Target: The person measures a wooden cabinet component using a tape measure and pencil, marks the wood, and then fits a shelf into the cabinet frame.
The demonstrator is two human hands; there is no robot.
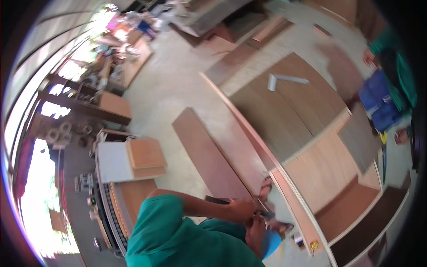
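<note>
My left hand (pixel 243 210) reaches in from the left, its fingers curled. Just below it is my right hand (pixel 255 231), also closed, the two nearly touching. A small dark thing shows between and beside the fingers; blur hides its kind. Under and beyond my hands lies a long brown board (pixel 207 153) on the floor. To the right stands a large wooden cabinet carcass (pixel 320 164), its pale long edge running past my hands. My sandalled feet (pixel 279 226) are between the board and the carcass.
A yellow tape measure (pixel 314 245) sits at the carcass's near edge. A white angled strip (pixel 288 80) lies on the brown panels. At the right another person (pixel 391 84) in green and blue is beside the carcass. On the left stands a cluttered bench with stacked panels (pixel 146 153).
</note>
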